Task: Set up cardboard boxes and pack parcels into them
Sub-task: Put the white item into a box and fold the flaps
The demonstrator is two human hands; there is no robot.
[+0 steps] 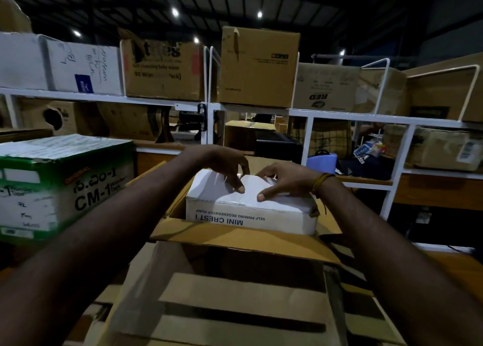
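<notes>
Forearms reach forward over the open cardboard box point(235, 237). Inside it, beneath both grips, sits the white parcel point(251, 209). Left hand point(224, 166) and right hand point(285, 179) arch with curled fingers, fingertips pressing its top, clasping nothing.

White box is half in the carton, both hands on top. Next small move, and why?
Probably press the white box straight down. It stands proud of the open brown carton, whose flaps are spread, and the left hand and right hand already rest fingertips on its lid.
</notes>
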